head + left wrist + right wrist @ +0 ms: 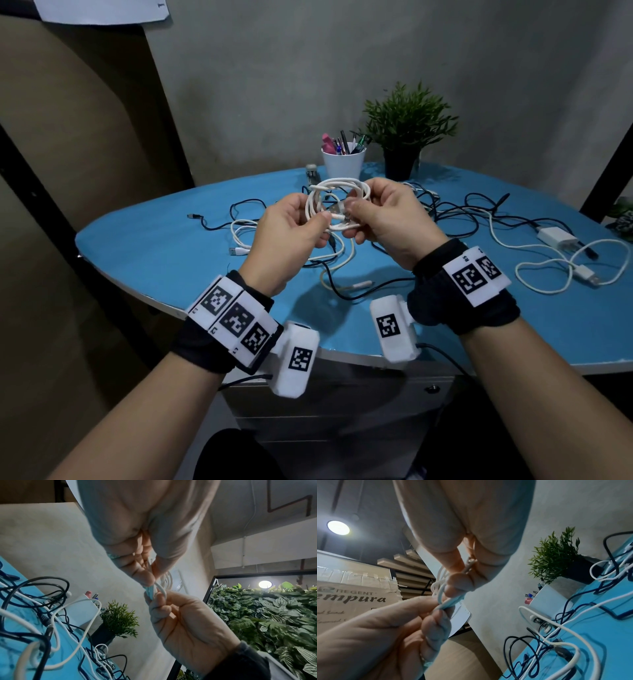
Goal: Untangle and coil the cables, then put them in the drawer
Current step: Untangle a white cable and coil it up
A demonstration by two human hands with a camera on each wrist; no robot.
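Above the blue table (144,246), left hand (287,233) and right hand (387,219) each kept a grip pinched on the white coiled cable (337,202). At twelve o'clock, a white cup (343,162) held pens (342,142).

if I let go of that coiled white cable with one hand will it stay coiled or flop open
The coiled white cable probably springs loose: nothing ties its loops, only both hands (left hand, right hand) pinch them. It looks thin and floppy, like the slack cables sprawled on the blue table, and likely light.
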